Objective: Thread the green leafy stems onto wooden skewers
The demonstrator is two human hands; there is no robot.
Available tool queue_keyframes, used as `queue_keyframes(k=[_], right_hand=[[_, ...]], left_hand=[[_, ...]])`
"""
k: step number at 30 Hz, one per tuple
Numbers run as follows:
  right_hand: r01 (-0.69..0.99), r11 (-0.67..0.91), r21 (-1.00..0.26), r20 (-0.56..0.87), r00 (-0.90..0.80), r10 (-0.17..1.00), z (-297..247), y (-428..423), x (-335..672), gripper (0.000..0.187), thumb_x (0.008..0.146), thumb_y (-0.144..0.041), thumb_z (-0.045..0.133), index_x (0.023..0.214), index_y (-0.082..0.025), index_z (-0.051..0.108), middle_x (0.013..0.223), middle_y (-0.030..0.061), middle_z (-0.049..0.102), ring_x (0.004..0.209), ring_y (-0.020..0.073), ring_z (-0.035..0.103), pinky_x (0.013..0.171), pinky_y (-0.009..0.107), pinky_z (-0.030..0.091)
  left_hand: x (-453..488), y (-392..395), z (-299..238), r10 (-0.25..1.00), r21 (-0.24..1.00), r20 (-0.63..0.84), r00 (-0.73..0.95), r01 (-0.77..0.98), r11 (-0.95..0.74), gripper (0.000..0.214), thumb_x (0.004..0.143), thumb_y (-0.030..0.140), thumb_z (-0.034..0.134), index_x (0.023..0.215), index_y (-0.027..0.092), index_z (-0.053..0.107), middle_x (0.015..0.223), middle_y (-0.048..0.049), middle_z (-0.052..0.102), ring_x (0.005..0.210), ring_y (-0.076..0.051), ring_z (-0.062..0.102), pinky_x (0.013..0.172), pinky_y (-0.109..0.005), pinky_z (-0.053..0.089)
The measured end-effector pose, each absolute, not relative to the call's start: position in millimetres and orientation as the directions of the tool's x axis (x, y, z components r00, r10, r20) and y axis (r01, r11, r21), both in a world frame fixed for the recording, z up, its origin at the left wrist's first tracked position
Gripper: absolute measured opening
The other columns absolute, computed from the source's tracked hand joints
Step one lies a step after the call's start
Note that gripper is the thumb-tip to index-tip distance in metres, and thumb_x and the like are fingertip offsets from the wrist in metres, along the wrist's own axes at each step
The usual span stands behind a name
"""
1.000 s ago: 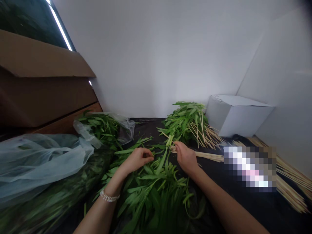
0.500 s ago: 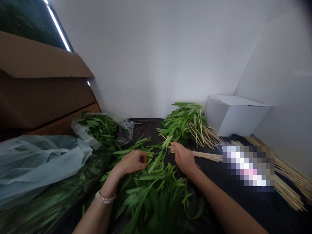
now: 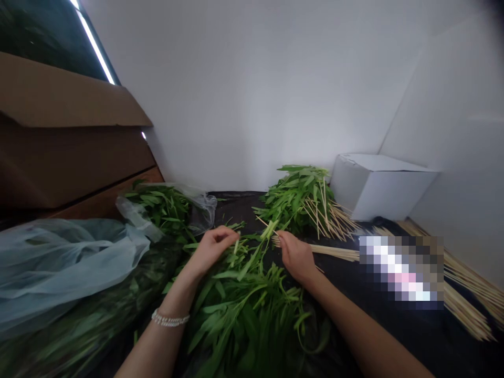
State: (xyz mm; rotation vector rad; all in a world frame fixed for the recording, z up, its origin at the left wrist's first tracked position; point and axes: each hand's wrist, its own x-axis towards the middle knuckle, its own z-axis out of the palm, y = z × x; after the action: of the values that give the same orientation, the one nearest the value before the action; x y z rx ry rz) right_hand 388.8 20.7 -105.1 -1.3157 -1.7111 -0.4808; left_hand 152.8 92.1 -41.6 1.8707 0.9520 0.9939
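My left hand [image 3: 212, 248] pinches a green stem of the loose leafy greens [image 3: 244, 310] that lie heaped on the black sheet in front of me. My right hand [image 3: 297, 256] is closed round a bundle of thin wooden skewers [image 3: 334, 252] whose tips poke out to the left of my fingers, next to a green stalk. Behind my hands lies a pile of greens threaded on skewers [image 3: 305, 202].
A clear plastic bag of greens [image 3: 165, 207] and a pale blue bag [image 3: 66, 262] lie at the left under brown cardboard boxes [image 3: 71, 136]. A white box [image 3: 378, 186] stands at the back right. More skewers [image 3: 468, 299] are spread along the right wall.
My left hand has lifted up and away from the pile, drawing a green stem with it. My right hand has stayed put with the skewers.
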Motion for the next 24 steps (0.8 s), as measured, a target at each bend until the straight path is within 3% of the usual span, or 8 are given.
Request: queue_keyframes(k=[2,4,7,11,18,24], right_hand=[[0.908,0.361,-0.211,0.826,-0.032,0.563,-105,21,388,0.027,0.098,-0.020,0.035,0.107,-0.014,0.060,0.096,0.0088,0.071,0.081,0.0160,0.068,0.075,0.025,0.050],[0.909,0.360,-0.212,0.821,-0.034,0.570,-105,21,388,0.027,0.098,-0.020,0.035,0.107,-0.015,0.060,0.096,0.0084,0.071,0.081,0.0158,0.068,0.075,0.024,0.050],[0.911,0.357,-0.207,0.820,-0.037,0.571,-105,21,387,0.026,0.098,-0.020,0.036,0.106,-0.014,0.060,0.094,0.0079,0.071,0.080,0.0156,0.067,0.074,0.024,0.049],[0.911,0.371,-0.182,0.821,-0.067,0.566,-105,20,386,0.027,0.098,-0.020,0.035,0.106,-0.014,0.060,0.092,0.0077,0.071,0.078,0.0156,0.067,0.071,0.024,0.049],[0.908,0.390,-0.152,0.811,-0.111,0.575,-104,18,380,0.027,0.097,-0.017,0.035,0.105,-0.014,0.061,0.087,0.0065,0.070,0.075,0.0156,0.066,0.067,0.025,0.048],[0.912,0.400,-0.090,0.796,-0.175,0.580,-106,17,375,0.029,0.097,-0.017,0.035,0.107,-0.014,0.062,0.089,0.0080,0.071,0.079,0.0158,0.067,0.074,0.025,0.049]], left_hand=[[155,92,-38,0.918,0.958,0.280,0.281,-0.024,-0.285,0.026,0.076,0.043,0.069,0.078,0.018,0.068,0.084,-0.0037,0.068,0.073,-0.014,0.058,0.067,-0.023,0.044],[157,93,-36,0.949,0.957,0.198,0.244,-0.257,-0.133,0.029,0.072,0.045,0.073,0.080,0.018,0.064,0.086,-0.0036,0.070,0.073,-0.013,0.060,0.066,-0.022,0.047],[160,94,-37,0.955,0.901,0.105,0.278,-0.432,0.026,0.033,0.068,0.043,0.078,0.079,0.019,0.059,0.068,0.0017,0.064,0.063,-0.010,0.059,0.057,-0.017,0.046],[164,95,-43,0.953,0.863,0.056,0.299,-0.495,0.104,0.029,0.067,0.032,0.081,0.077,0.017,0.058,0.057,0.0062,0.055,0.052,-0.005,0.053,0.045,-0.011,0.040],[161,101,-50,0.928,0.851,-0.027,0.371,-0.479,0.216,0.029,0.072,0.007,0.074,0.100,0.010,0.068,0.086,-0.0067,0.071,0.078,-0.011,0.068,0.072,-0.018,0.055],[163,98,-52,0.929,0.858,-0.015,0.369,-0.473,0.201,0.022,0.076,0.010,0.072,0.098,0.015,0.069,0.090,-0.0080,0.074,0.083,-0.016,0.070,0.076,-0.025,0.058]])
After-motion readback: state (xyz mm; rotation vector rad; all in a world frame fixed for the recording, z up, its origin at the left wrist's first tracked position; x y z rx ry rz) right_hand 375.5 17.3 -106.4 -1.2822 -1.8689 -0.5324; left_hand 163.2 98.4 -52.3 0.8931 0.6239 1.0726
